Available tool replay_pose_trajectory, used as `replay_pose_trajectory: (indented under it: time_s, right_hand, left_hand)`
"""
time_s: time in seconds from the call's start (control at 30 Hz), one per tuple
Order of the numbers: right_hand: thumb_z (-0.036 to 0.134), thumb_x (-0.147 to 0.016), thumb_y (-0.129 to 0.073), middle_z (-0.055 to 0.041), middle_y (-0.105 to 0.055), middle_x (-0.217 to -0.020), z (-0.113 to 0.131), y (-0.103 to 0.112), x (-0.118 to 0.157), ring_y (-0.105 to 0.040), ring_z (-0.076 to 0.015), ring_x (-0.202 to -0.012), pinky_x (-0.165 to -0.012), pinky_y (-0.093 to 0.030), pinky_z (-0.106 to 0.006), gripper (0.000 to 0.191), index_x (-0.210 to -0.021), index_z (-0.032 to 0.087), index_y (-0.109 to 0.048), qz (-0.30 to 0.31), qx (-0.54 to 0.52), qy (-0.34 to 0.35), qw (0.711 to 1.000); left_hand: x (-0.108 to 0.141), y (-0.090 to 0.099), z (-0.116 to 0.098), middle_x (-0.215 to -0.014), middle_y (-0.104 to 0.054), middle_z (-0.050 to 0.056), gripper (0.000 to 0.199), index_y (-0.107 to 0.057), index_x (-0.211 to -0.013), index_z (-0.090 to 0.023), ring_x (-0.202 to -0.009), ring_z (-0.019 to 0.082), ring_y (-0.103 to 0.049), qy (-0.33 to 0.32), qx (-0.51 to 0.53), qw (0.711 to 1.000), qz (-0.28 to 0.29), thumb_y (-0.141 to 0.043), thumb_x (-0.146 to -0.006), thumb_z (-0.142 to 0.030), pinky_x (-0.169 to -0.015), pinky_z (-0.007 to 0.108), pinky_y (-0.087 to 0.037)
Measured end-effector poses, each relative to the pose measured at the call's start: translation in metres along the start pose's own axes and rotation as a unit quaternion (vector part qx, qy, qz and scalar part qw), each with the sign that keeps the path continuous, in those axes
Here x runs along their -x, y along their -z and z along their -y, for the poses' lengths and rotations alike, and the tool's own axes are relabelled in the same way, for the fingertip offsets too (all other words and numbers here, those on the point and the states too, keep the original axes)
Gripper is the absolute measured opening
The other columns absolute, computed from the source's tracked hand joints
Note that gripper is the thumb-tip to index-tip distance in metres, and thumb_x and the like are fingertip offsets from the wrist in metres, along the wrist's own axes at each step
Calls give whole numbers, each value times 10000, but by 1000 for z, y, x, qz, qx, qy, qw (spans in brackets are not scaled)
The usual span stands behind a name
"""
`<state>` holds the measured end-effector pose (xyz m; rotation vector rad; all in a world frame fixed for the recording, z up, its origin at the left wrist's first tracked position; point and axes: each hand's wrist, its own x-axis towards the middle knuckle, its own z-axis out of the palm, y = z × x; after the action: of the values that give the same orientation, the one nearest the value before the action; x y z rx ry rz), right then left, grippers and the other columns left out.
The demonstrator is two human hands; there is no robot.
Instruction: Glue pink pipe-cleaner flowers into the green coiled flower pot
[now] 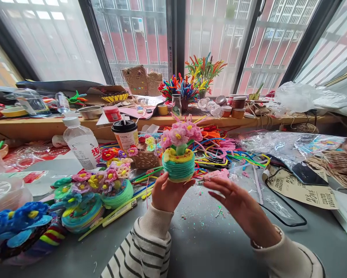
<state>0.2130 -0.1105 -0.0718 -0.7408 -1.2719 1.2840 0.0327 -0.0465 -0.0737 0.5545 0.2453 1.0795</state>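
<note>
My left hand (pixel 169 195) holds a small flower pot (pixel 178 168) from below, its fingers around the base. The pot is wrapped in turquoise and yellow pipe cleaner, and pink flowers (pixel 181 133) with yellow centres rise from it on a green stem. To the right of the pot, apart from it, my right hand (pixel 234 202) is raised over the table with its fingers spread and nothing in them. More pots with fuzzy flowers stand on the left: a green one (pixel 118 195), a striped one (pixel 82 214) and one with blue flowers (pixel 31 216).
Behind the pot lie colourful pipe cleaners (pixel 220 148). A water bottle (pixel 82 144) and a lidded cup (pixel 125 135) stand at the left. A phone (pixel 308 173), a black cable (pixel 289 224) and brown sandpaper sheets (pixel 286 185) lie at the right. Jars line the window ledge (pixel 150 122).
</note>
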Motion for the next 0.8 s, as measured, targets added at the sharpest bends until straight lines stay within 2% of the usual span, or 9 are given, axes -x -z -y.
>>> replay_pose_trajectory:
  time_s: [0.07,0.13,0.2,0.27,0.43,0.53,0.67,0.8]
  right_hand:
    - [312,-817,-438,-49,-620,-1077,23,-4,-16,-545,-194,-1039,-889,-432,-407,271,-1065,247,-525,-49,73,70,994]
    - [271,-768,-532,-42,-643,-1009,47,-11,-31,-570,-184,-994,-871,-450,-383,274,-1040,237,-522,-93,159,152,971]
    - [230,-744,-566,-37,-645,-967,64,-20,-43,-583,-175,-959,-864,-457,-373,258,-998,219,-526,-96,231,213,944]
    - [189,-742,-563,-33,-632,-959,72,-30,-52,-585,-163,-939,-858,-464,-365,259,-997,211,-520,-95,261,268,922]
    - [155,-736,-557,-29,-592,-932,64,-46,-65,-550,-157,-946,-828,-475,-338,188,-911,214,-589,-84,360,357,858]
    - [141,-730,-563,-22,-588,-898,57,-49,-67,-540,-151,-925,-829,-466,-337,171,-873,222,-608,-87,409,392,819]
    - [136,-737,-562,-25,-596,-884,55,-48,-67,-537,-150,-916,-805,-467,-328,169,-874,221,-611,-94,441,404,796]
    - [161,-747,-569,-24,-614,-858,56,-47,-67,-546,-154,-890,-786,-460,-341,134,-854,228,-612,-93,482,426,760]
  left_hand:
    - [0,3,0,-943,-647,111,388,-599,-925,-123,-916,253,-583,5,15,1000,21,-540,-651,-392,-824,375,-427]
    - [0,5,0,-964,-643,111,415,-587,-966,-123,-941,261,-575,6,28,998,48,-531,-658,-397,-842,379,-414]
    - [1,6,0,-978,-639,111,441,-569,-1010,-127,-958,263,-568,7,34,997,72,-522,-665,-396,-865,386,-395]
    - [0,7,-1,-1009,-632,112,449,-559,-1035,-126,-980,259,-560,14,37,995,95,-516,-672,-387,-883,378,-379]
    - [-1,6,0,-1048,-630,79,382,-578,-1037,-154,-996,231,-558,12,48,989,139,-486,-717,-341,-879,346,-387]
    - [-1,5,2,-1045,-634,57,357,-577,-1047,-184,-985,220,-564,7,54,989,140,-481,-726,-308,-872,356,-397]
    - [-2,2,6,-1019,-645,44,331,-578,-1036,-189,-993,205,-563,5,56,990,130,-501,-722,-261,-905,367,-392]
    - [-1,-4,9,-1061,-624,30,339,-570,-1022,-204,-1009,195,-552,-19,36,993,113,-555,-683,-208,-912,361,-399]
